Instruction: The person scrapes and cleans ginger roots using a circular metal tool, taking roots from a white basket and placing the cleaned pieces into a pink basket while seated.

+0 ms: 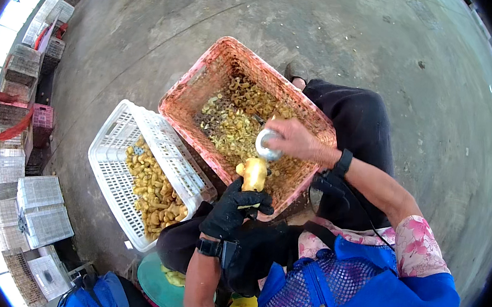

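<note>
Head view: the black-gloved left hand (231, 210) grasps a pale yellow ginger root (254, 174) above the pink crate (191, 94), near its closest corner. The blurred right hand (298, 138) clutches a round silvery tool (263, 150) beside it; more ginger (156, 189) fills the white basket's (108, 158) crate-side edge.

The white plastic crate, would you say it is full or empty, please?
Neither: the white plastic crate is partly filled; ginger roots lie inside, with bare wall showing beside them.
</note>
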Tool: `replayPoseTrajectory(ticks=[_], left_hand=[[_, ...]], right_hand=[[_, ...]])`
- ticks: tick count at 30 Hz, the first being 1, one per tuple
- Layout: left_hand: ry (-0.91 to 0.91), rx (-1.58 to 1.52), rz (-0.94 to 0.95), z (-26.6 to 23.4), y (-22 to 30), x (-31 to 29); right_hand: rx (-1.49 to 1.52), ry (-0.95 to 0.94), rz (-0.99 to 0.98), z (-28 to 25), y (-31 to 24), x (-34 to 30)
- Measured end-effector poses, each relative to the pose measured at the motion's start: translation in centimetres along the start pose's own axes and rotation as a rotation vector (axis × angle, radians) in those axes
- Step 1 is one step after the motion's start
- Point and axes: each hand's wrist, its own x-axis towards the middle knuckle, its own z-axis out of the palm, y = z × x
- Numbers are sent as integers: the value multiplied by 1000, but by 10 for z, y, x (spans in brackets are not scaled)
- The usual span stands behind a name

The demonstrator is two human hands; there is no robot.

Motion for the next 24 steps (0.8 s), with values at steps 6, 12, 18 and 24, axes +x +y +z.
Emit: replayPoseTrajectory(ticks=[6, 12, 18, 24], left_hand=[[5, -17, -30, -9, -3, 9], [-75, -92, -32, 8, 21, 11], [86, 81, -1, 10, 8, 18], [16, 453, 84, -11, 1, 24]], right_hand=[[7, -121, -123, 27, -2, -20], [-143, 105, 53, -14, 67, -11], [73, 79, 82, 4, 19, -16], [-96, -50, -154, 44, 9, -20]])
